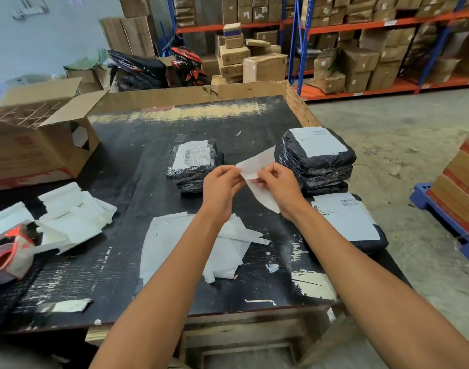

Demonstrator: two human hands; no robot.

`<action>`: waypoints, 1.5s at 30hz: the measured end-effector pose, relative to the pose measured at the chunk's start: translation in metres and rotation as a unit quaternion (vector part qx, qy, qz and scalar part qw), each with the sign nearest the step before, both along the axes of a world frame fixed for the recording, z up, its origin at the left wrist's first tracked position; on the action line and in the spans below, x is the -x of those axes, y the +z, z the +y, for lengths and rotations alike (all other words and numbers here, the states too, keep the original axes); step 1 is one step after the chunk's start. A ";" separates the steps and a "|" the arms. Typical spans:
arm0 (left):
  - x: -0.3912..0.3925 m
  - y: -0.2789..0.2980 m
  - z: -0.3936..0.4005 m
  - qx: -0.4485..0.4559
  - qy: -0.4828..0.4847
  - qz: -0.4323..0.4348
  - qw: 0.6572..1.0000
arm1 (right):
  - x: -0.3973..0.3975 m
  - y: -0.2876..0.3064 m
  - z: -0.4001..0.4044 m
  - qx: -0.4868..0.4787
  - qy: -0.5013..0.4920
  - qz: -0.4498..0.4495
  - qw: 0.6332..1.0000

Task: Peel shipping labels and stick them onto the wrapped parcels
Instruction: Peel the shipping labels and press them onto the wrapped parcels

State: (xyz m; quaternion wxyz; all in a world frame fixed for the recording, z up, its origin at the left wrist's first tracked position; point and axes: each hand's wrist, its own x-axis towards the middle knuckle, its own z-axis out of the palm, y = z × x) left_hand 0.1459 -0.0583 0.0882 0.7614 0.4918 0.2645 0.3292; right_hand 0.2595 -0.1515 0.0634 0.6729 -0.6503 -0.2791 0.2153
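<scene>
Shipping label (256, 162), thin white paper w/ a glossy backing strip (265, 195) curling below the grip, is pinched mid-air by left hand (221, 182) and right hand (278, 185) over the worn black table (116, 262). Risk: the limp sheet folds onto its own adhesive. Crinkly black-wrapped parcels (317, 155) lie just beyond the grip.

A scuffed black table top (116, 262) is seen, edged with bare wood. Two stacks of black wrapped parcels (193, 166) (317, 158) are set toward the far middle and right, and a single labelled parcel (353, 222) is laid at the right edge. Loose label sheets (169, 235) are spread in the middle, crumpled backing paper (73, 219) and a red tape dispenser (9, 254) are left on the left, and an open cardboard box (39, 147) is placed at the far left corner.
</scene>
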 end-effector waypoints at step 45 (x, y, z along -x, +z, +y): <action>0.043 0.031 0.075 0.146 0.302 -0.091 0.938 | -0.028 -0.052 -0.006 0.171 -0.149 0.175 0.958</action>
